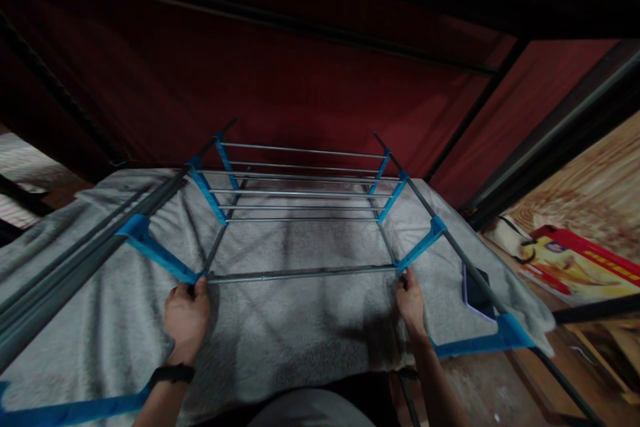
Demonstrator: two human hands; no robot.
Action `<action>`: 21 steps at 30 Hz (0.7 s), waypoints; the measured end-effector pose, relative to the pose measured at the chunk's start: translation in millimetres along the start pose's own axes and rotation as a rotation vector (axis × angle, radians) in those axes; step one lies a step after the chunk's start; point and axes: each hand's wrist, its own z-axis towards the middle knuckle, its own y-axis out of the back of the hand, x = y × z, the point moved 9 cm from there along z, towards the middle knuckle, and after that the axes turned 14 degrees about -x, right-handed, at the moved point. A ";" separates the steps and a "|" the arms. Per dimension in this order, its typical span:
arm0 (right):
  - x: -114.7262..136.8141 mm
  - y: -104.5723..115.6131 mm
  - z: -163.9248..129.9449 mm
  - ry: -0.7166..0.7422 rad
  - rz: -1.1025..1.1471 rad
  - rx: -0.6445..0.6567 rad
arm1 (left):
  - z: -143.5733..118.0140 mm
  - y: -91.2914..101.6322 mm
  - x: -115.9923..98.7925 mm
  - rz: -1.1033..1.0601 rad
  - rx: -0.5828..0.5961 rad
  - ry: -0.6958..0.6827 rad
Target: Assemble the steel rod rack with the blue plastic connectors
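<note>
Blue-jointed tubular rack (pixel 300 193), one, on grey blanket (pixel 295 247); your left hand (pixel 187 315), fingers closed, pinches its left bracket (pixel 163 256) beside the near crossbar (pixel 303 274), your right hand (pixel 411 303) likewise its right bracket (pixel 421 248).

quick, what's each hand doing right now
Left hand: closed, fingers pinching the lower end of the left blue bracket.
Right hand: closed, pinching the lower end of the right blue bracket.

Left hand (pixel 187 315), right hand (pixel 411 303), both curled
</note>
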 end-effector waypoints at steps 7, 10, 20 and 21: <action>0.8 -5.1 -10.1 0.031 -0.166 -0.051 | -2.0 3.1 -4.3 0.019 -0.005 -0.010; -8.1 -8.5 -16.6 0.032 -0.228 -0.041 | -6.0 7.2 -9.2 0.022 -0.002 -0.022; 44.1 -28.3 -75.3 0.529 -0.059 0.156 | -11.0 12.9 -11.3 0.016 -0.015 0.017; 52.2 -29.0 -83.3 0.580 -0.063 0.192 | -11.4 12.2 -10.5 0.004 -0.023 0.023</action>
